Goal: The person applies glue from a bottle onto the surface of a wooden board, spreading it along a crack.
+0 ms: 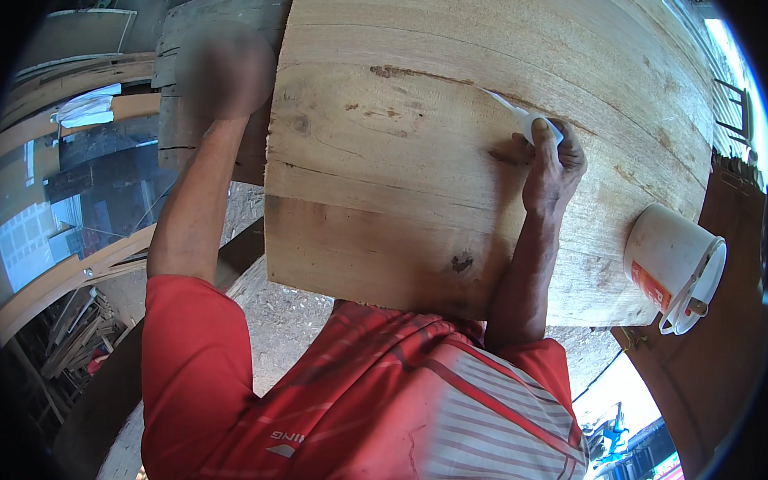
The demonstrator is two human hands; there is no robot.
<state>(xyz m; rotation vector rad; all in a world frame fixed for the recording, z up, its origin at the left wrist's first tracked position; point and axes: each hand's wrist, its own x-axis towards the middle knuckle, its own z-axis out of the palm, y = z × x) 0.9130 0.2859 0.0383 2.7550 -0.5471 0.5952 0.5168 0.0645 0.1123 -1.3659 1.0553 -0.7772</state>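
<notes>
My right hand [553, 160] is closed around a small white squeeze bottle [523, 120] with a long thin nozzle. The nozzle points up and left, its tip at a dark crack [424, 73] that runs along a wide wooden panel [386, 172]. Whether the tip touches the wood I cannot tell. My left hand [225, 69] is beyond the panel's left edge, over grey weathered boards [261, 16]. A blur covers its fingers, so what they do or hold is hidden.
A white plastic bucket [667, 254] with a handle is at the panel's right side. On the left, a wood-framed glass pane [106, 192] carries a crumpled white cloth or paper [88, 107]. Wood scraps [80, 339] lie piled at the lower left.
</notes>
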